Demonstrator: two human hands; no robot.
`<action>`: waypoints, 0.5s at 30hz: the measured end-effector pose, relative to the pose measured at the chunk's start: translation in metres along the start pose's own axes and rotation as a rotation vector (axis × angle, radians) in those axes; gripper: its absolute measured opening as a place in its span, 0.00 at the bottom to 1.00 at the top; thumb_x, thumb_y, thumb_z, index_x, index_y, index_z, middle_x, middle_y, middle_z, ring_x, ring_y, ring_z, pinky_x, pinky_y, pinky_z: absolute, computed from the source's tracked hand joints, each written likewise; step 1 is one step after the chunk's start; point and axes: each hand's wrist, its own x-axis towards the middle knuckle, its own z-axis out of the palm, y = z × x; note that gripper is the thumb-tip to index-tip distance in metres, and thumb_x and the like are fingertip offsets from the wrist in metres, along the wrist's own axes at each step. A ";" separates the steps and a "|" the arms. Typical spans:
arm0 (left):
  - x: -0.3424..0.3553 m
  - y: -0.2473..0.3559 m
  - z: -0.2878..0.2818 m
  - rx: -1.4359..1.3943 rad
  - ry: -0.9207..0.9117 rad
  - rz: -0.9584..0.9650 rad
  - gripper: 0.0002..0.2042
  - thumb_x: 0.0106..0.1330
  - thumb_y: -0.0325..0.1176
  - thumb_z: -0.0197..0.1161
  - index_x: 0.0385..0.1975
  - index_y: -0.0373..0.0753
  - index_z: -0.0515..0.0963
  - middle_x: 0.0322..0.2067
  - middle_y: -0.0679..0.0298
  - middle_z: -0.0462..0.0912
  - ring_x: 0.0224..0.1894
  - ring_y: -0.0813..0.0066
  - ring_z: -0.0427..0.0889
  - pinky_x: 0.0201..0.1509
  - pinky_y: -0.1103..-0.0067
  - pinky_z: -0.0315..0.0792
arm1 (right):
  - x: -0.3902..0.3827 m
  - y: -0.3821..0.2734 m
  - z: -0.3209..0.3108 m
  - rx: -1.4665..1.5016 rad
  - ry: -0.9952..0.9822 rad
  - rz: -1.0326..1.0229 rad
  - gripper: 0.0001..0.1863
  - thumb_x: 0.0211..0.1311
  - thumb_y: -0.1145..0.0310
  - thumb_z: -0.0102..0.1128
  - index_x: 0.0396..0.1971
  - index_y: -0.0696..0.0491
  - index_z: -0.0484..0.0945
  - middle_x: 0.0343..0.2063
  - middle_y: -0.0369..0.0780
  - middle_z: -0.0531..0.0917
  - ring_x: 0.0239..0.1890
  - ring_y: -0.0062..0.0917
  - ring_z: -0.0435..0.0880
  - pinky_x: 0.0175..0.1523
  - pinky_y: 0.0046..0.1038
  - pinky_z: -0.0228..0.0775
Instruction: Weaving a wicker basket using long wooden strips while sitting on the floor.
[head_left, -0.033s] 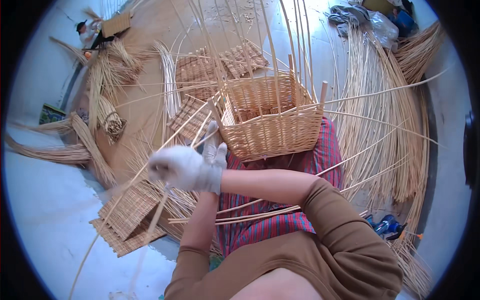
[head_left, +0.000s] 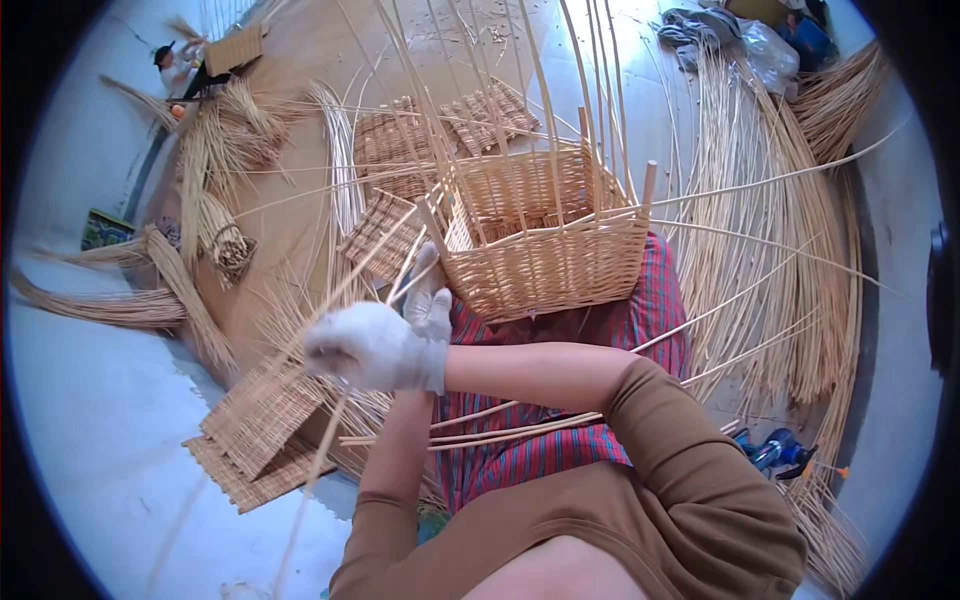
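A partly woven wicker basket [head_left: 545, 270] rests across my lap, with corner posts and long upright canes rising from its walls. My left hand [head_left: 428, 290], in a pale glove, is at the basket's left corner and its fingers close around the corner post area. Crossing over my left forearm, my gloved right hand [head_left: 370, 345] is closed on a long wicker strand [head_left: 318, 470] that hangs down to the lower left, blurred by motion. Part of the left hand is hidden behind the right.
Woven mats [head_left: 255, 430] lie at the left, with more flat woven panels [head_left: 395, 145] beyond the basket. Cane bundles [head_left: 215, 235] stand left; long loose canes [head_left: 765, 230] spread over the right floor. A blue tool [head_left: 780, 452] lies by my right elbow. Another person [head_left: 178, 72] works far left.
My right hand has shifted slightly to the right and down. The strands at the left have swung and look more blurred. The basket and my left hand stay nearly in place.
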 end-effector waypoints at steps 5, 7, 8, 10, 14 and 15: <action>0.011 0.010 -0.013 -0.158 -0.022 -0.031 0.30 0.75 0.28 0.54 0.74 0.35 0.53 0.70 0.55 0.64 0.71 0.63 0.65 0.75 0.70 0.60 | -0.010 0.007 0.008 -0.034 -0.145 -0.040 0.10 0.59 0.57 0.66 0.34 0.46 0.83 0.27 0.41 0.84 0.34 0.40 0.86 0.40 0.41 0.78; 0.021 0.011 -0.016 -0.234 -0.035 -0.036 0.29 0.76 0.30 0.54 0.74 0.35 0.54 0.70 0.55 0.65 0.71 0.63 0.66 0.74 0.69 0.61 | 0.001 -0.003 -0.005 0.004 -0.156 0.021 0.10 0.59 0.57 0.66 0.35 0.46 0.83 0.27 0.42 0.85 0.33 0.41 0.86 0.39 0.41 0.78; 0.026 0.012 -0.016 -0.274 -0.043 -0.040 0.29 0.76 0.30 0.54 0.74 0.35 0.54 0.69 0.55 0.65 0.70 0.63 0.67 0.74 0.69 0.62 | 0.004 -0.003 -0.006 0.004 -0.085 0.017 0.10 0.59 0.58 0.66 0.33 0.49 0.81 0.27 0.43 0.83 0.33 0.41 0.85 0.38 0.41 0.76; 0.039 0.012 -0.017 -0.352 -0.060 -0.048 0.28 0.76 0.31 0.53 0.73 0.35 0.55 0.69 0.54 0.66 0.70 0.63 0.68 0.73 0.68 0.64 | 0.006 -0.008 -0.009 0.031 0.054 -0.011 0.10 0.60 0.60 0.66 0.31 0.51 0.79 0.25 0.44 0.81 0.32 0.42 0.84 0.36 0.41 0.74; 0.059 0.010 -0.019 -0.504 -0.079 -0.087 0.27 0.77 0.34 0.53 0.73 0.35 0.57 0.67 0.54 0.69 0.68 0.62 0.70 0.72 0.67 0.67 | 0.000 -0.020 -0.016 0.005 0.114 -0.010 0.11 0.59 0.60 0.68 0.32 0.50 0.79 0.24 0.41 0.78 0.32 0.42 0.81 0.39 0.42 0.71; 0.060 0.009 -0.020 -0.540 -0.082 -0.105 0.27 0.77 0.34 0.53 0.73 0.35 0.58 0.67 0.54 0.69 0.68 0.62 0.71 0.71 0.67 0.67 | 0.000 -0.022 -0.018 0.011 0.119 0.002 0.11 0.59 0.60 0.68 0.32 0.50 0.79 0.24 0.41 0.78 0.32 0.42 0.81 0.39 0.42 0.71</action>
